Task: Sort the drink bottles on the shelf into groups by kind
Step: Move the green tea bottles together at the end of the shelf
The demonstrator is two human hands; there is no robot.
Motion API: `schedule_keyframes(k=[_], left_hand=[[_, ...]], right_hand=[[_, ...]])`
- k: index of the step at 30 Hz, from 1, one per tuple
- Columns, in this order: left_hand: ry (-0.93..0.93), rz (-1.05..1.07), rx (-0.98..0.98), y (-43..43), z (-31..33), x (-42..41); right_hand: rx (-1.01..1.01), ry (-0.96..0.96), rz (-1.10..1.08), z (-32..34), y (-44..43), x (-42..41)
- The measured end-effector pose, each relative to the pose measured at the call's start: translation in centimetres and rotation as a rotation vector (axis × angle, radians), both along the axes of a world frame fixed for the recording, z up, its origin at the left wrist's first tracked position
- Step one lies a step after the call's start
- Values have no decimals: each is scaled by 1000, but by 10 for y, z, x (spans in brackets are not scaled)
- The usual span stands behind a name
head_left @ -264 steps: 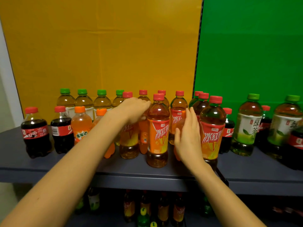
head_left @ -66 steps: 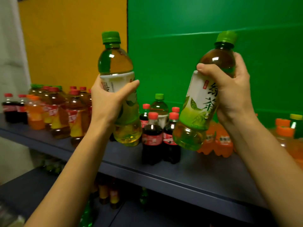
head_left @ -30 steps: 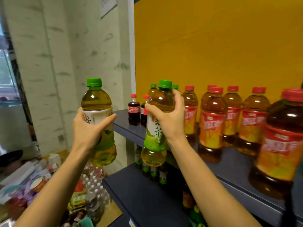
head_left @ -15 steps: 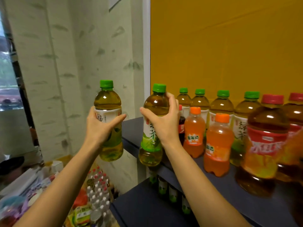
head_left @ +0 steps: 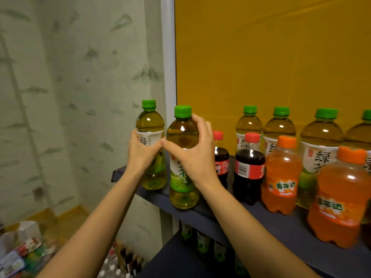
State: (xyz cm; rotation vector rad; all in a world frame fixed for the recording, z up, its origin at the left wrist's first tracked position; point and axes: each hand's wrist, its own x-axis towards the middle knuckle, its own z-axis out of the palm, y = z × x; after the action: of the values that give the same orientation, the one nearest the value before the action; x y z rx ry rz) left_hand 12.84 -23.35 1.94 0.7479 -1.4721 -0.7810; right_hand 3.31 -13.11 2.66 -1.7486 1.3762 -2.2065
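Grips the first green tea bottle (head_left: 150, 125) round its label with the left hand (head_left: 141, 155); wraps the right hand (head_left: 193, 159) round the second green tea bottle (head_left: 183, 195), both upright, side by side at the left end of the shelf (head_left: 285, 227). Reaches forward with both forearms, thumb tips close together. Probably leaves much undone: cola bottles (head_left: 249, 171) and orange soda bottles (head_left: 281, 177) mixed before the green tea row (head_left: 280, 129)
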Motion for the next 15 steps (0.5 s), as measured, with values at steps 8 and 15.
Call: schedule_keyframes(k=[8, 15], left_hand=[[-40, -237, -28, -83, -13, -25], [-19, -313, -9, -114, -27, -61]], right_hand=[[12, -47, -169, -5, -57, 14], [-20, -94, -330, -20, -92, 10]])
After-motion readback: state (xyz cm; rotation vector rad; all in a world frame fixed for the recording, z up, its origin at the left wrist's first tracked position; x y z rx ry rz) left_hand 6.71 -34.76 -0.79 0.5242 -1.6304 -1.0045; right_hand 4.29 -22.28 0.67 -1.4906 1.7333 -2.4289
